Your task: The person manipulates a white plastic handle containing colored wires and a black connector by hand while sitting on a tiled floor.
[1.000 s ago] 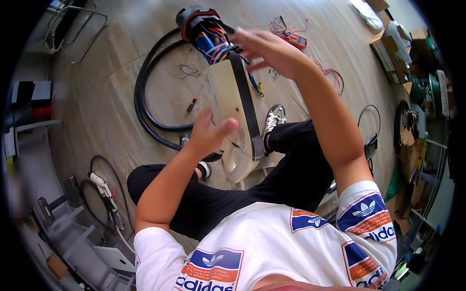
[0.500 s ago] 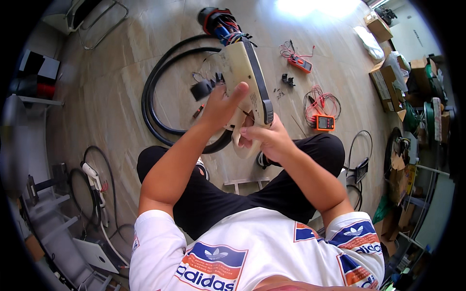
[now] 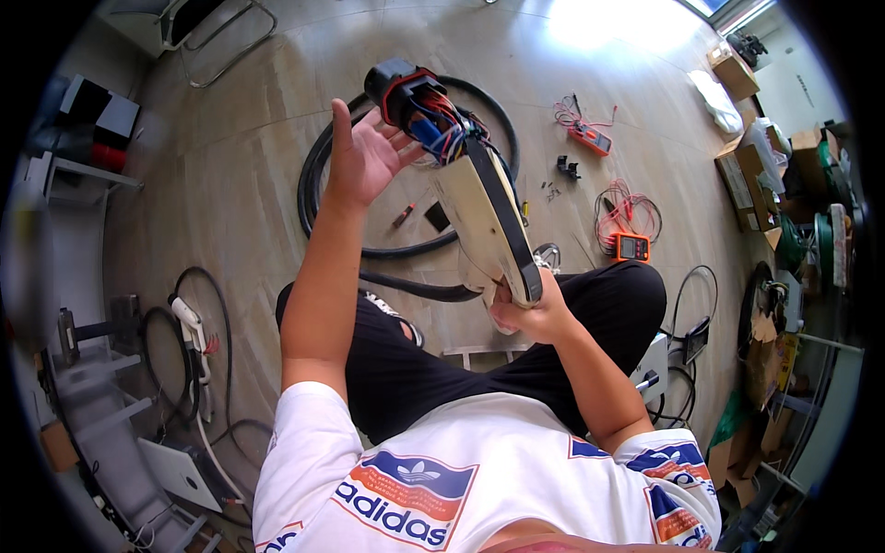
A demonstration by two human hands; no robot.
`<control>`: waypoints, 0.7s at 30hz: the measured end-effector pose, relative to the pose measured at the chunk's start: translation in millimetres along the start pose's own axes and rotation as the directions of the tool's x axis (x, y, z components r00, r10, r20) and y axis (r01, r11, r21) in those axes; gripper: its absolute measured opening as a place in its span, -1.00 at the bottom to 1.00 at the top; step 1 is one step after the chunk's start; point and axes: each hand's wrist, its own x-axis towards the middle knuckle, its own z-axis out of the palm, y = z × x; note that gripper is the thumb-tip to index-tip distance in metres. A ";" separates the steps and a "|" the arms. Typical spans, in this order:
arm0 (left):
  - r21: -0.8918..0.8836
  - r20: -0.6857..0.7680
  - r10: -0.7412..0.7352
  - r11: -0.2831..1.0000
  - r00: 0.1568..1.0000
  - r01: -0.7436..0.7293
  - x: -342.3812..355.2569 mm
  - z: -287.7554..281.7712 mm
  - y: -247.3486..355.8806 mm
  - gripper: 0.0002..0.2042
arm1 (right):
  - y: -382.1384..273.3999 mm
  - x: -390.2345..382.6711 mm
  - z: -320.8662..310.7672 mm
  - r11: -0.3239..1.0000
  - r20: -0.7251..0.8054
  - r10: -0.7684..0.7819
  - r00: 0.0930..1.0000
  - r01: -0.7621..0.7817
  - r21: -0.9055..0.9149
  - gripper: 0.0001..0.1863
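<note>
A cream and black EV charging gun (image 3: 484,212) slants across the middle, its far end opened up. Coloured wires (image 3: 447,124) show bare between the casing and the black connector head (image 3: 398,85). With its fingers wrapped round the handle at the near end, my right hand (image 3: 536,311) holds the gun up. My left hand (image 3: 367,157) is open beside the connector head, thumb stretched out and palm turned up. Its fingertips pass close to the head and wires; whether they touch is unclear. A thick black cable (image 3: 304,189) lies coiled beneath the gun.
Two orange multimeters, one (image 3: 590,138) farther off and one (image 3: 631,246) nearer, lie on the right with their leads. Between them are a black clip part (image 3: 567,168) and small screws. A screwdriver (image 3: 403,215) lies inside the coil. Another white charging gun (image 3: 187,318) is at left.
My left hand has left the gun's casing and moved up to the connector head, opening. The right hand still grips the handle. The gun's near end appears lower and farther right.
</note>
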 end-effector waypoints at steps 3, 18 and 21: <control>-0.116 0.249 0.028 0.993 0.968 0.001 -2.6 -14.5 3.1 -0.18 | 12.1 -13.3 5.5 0.992 0.095 -0.009 0.995 0.022 -0.128 -0.82; 0.023 -0.471 0.110 0.993 0.875 -0.112 -86.6 -27.5 31.5 -0.64 | 33.1 -41.9 44.8 0.901 0.085 -0.097 0.992 0.124 -0.415 -0.85; 0.029 -0.275 0.245 0.969 0.930 -0.247 -110.1 2.4 20.9 -0.53 | 34.1 -41.1 15.3 0.922 0.248 -0.042 0.968 0.134 -0.363 -0.86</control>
